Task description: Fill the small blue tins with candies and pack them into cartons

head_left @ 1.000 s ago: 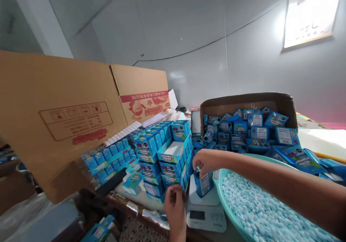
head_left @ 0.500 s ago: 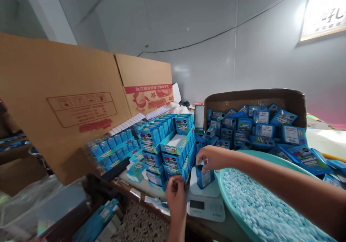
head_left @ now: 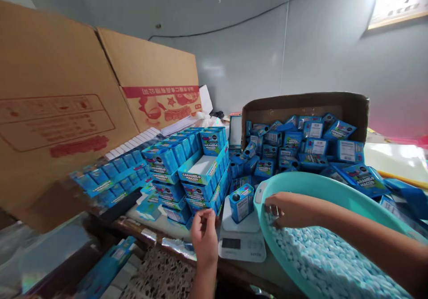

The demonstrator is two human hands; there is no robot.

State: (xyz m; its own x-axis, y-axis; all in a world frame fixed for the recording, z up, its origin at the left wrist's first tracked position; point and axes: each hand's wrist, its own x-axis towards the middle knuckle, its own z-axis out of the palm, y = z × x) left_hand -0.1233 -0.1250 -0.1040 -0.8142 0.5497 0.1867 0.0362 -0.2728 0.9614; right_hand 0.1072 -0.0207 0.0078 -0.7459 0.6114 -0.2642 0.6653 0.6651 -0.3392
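A small blue candy carton [head_left: 241,203] stands upright on a white kitchen scale [head_left: 242,246], touched by neither hand. My right hand [head_left: 289,210] is inside the turquoise basin [head_left: 316,181], by its left wall, at the edge of the pale blue candies [head_left: 321,245]. Its fingers are bent and apart, and nothing shows between them. My left hand [head_left: 204,234] has its fingers curled in, with nothing visible in them. It is just in front of the stacked display trays of blue cartons [head_left: 197,192]. The top right tray [head_left: 199,167] has a bare white floor in front and cartons at its back.
Behind the basin, a brown cardboard box [head_left: 304,100] holds many loose blue cartons. A large open cardboard carton [head_left: 67,80] rises at the left. More trays of cartons [head_left: 110,174] lie beside it. The table's front edge runs below the scale.
My right hand has left the carton on the scale and moved right and down into the basin. My left hand stays curled near the trays. The view has shifted slightly.
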